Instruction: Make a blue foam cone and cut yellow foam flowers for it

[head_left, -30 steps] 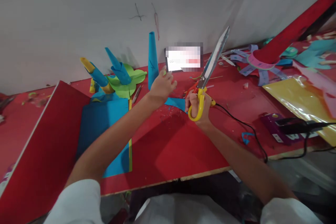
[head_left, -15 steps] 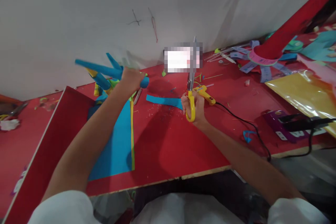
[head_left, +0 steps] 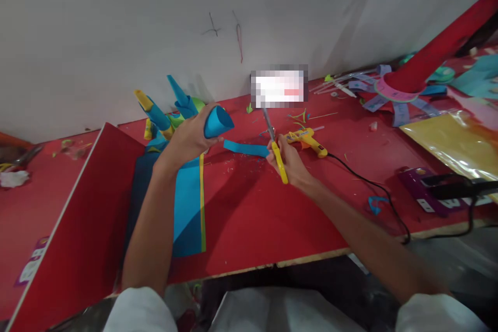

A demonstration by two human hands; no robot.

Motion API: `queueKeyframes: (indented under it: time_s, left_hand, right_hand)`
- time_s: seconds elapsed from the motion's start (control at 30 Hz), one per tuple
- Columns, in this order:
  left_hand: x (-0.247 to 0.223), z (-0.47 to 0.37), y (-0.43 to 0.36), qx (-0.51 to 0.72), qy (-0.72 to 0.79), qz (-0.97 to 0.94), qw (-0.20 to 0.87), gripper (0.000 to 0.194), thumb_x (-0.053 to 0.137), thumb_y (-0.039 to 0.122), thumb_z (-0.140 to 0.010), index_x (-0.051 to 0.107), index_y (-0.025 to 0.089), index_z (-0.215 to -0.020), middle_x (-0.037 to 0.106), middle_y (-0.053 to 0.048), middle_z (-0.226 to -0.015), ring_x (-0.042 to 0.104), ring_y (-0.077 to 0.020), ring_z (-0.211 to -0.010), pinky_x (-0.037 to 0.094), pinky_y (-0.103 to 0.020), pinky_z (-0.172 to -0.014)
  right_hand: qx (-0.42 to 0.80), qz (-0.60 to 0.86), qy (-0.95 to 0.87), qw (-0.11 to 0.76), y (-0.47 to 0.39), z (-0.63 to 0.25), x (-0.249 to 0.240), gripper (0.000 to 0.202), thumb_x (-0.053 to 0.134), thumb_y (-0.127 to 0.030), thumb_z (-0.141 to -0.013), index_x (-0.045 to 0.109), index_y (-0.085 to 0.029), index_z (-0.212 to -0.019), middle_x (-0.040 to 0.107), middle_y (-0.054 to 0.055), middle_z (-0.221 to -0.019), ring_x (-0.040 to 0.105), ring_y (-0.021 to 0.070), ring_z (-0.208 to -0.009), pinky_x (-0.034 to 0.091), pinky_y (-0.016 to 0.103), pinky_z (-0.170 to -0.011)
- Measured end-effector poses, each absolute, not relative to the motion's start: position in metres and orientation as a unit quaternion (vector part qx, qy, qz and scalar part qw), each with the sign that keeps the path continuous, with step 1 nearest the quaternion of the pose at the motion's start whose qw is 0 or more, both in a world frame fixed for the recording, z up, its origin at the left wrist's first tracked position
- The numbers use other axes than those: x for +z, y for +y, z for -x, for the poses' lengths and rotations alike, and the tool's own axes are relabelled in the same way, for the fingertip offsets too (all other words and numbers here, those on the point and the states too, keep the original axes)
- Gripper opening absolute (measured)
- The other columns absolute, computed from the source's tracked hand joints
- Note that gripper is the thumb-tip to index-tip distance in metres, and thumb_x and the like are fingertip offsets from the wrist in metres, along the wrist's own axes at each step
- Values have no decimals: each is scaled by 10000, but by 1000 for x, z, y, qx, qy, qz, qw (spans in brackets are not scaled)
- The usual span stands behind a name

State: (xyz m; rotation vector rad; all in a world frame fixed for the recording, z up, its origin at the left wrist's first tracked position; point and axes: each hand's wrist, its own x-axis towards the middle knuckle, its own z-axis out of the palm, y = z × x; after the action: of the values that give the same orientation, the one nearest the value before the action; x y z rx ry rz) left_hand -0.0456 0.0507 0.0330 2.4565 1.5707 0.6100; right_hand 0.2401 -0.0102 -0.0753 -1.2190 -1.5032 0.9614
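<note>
My left hand (head_left: 189, 137) is wrapped round a blue paper cone (head_left: 218, 121), its open wide end facing right and toward me. In my right hand (head_left: 290, 161) are yellow-handled scissors (head_left: 279, 162), blades pointing up and away. A blue paper strip (head_left: 245, 149) lies left of my right hand, its right end meeting the fingers; I cannot tell whether they grip it. Behind my left hand stand other rolled blue paper pieces (head_left: 180, 97), one with a yellow tip (head_left: 143, 99). Beside my right hand lies a yellow glue gun (head_left: 307, 140).
Blue paper sheets (head_left: 189, 212) lie on the red table (head_left: 249, 228) beside an upright red board (head_left: 83, 218). A black cord (head_left: 358, 176) runs from the glue gun past a purple power strip (head_left: 422, 189). A yellow sheet (head_left: 447, 140) and a red cone (head_left: 439, 46) are at right.
My left hand has turned the blue cone so its wide end faces me more. The scissors have tilted left and lower in my right hand. The view has shifted slightly.
</note>
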Motion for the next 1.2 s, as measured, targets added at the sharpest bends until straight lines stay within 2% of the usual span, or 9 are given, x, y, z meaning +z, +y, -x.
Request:
queueKeyframes:
  time_s: [0.07,0.2,0.43,0.73,0.87,1.0,1.13,1.2]
  left_hand:
    - [39,42,44,210,528,-820,66,818,843,402,-828,511,307,-1570,768,-116,-1287,754,-383,-1068,607,-477,-898]
    - [50,33,31,244,495,-833,40,775,815,335,-845,501,332,-1553,735,-101,-1364,738,-373,-1096,608,-471,-907]
    - [58,26,19,239,482,-841,48,769,794,328,-868,474,342,-1568,693,-99,-1448,723,-395,-1155,604,-504,-938]
    - [59,28,16,221,471,-851,68,786,802,373,-890,459,302,-1593,671,-114,-1499,692,-400,-1282,586,-488,-1017]
    - [59,28,15,228,466,-852,66,757,777,398,-914,458,302,-1594,675,-116,-1490,695,-390,-1272,592,-478,-998]
    - [61,28,15,236,467,-848,79,760,783,477,-903,479,296,-1576,695,-107,-1447,710,-378,-1215,596,-455,-953]
    - [62,30,16,250,463,-846,87,767,796,549,-892,504,286,-1551,726,-115,-1368,735,-358,-1123,598,-432,-907]
    - [61,32,16,247,467,-845,84,761,795,548,-895,507,284,-1547,734,-117,-1344,741,-362,-1105,599,-443,-902]
  right_hand:
    - [361,516,-641,438,-10,-241,-73,537,801,-685,-780,468,-272,-863,567,-36,-690,539,167,-592,393,297,-576]
    - [312,543,-685,373,-11,-241,-70,454,738,-642,-848,482,-266,-850,607,-8,-691,565,188,-600,394,310,-603]
    - [289,555,-712,317,-10,-242,-71,403,732,-592,-857,501,-263,-880,605,-1,-691,537,192,-600,349,304,-597]
    - [259,562,-718,319,-9,-241,-75,453,742,-659,-841,522,-263,-851,572,-6,-645,497,186,-560,314,305,-577]
    - [236,564,-720,328,-8,-244,-75,466,751,-680,-833,558,-257,-811,575,-2,-621,505,184,-547,323,308,-579]
    - [229,566,-708,355,-8,-246,-76,518,751,-702,-813,490,-263,-725,499,-24,-564,444,164,-521,303,311,-571]
    - [290,533,-694,388,-9,-247,-78,471,675,-692,-866,458,-274,-846,547,-22,-657,506,178,-570,344,299,-580]
    - [310,526,-697,376,-8,-247,-79,436,661,-654,-885,440,-279,-908,577,-18,-705,538,187,-602,359,297,-593]
